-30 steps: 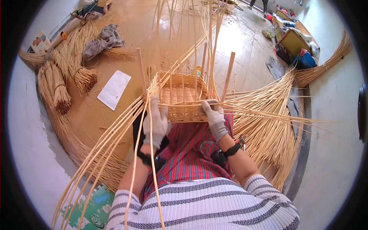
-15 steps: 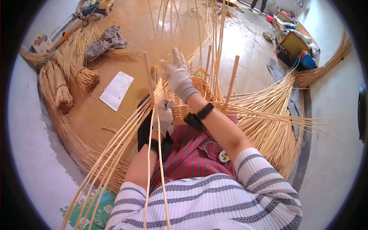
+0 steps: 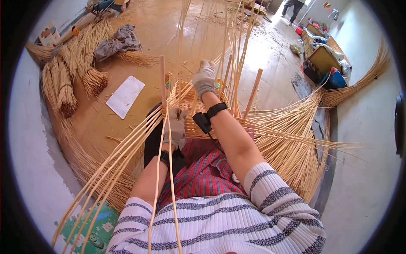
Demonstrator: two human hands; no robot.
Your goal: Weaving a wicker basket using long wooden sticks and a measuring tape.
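- Head view: person is sitting on the wooden floor [image 3: 139, 114], weaving a basket [image 3: 198, 118] that is resting on the lap, against the red plaid cloth [image 3: 207, 169].
- Right hand [image 3: 205, 78], grey glove, is reaching over the basket's far rim and closing on the upright stakes [image 3: 230, 55] there; fingers are curled around them, exact strand count not readable.
- Left hand [image 3: 176, 127], grey glove, is gripping the near left wall of the basket, where the long loose canes [image 3: 127, 156] are fanning out toward the lower left; fingers are clenched, and whether it is pinching a cane or only the wall, cannot tell.
- A black band with a small device [image 3: 205, 118] is sitting on the right wrist; a black band is also on the left wrist.
- Two thicker wooden rods are standing up from the basket: one [image 3: 162, 80] at its left side, one [image 3: 253, 91] at its right, tilted right.
- More canes [image 3: 296, 139] are spreading from the basket's right side across the floor toward the grey wall edge.
- Left floor edge: tied cane bundles [image 3: 63, 89] are lying side by side; a grey rag [image 3: 116, 42] is lying just beyond them.
- A white sheet [image 3: 125, 96] is lying flat on the floor between the bundles and the basket, apart from both.
- Far right corner: crates and boxes [image 3: 323, 63] are standing along the wall; another person's legs [image 3: 294, 6] are showing at the top edge.
- Bottom left: a green patterned mat [image 3: 91, 228] is lying under the cane ends.
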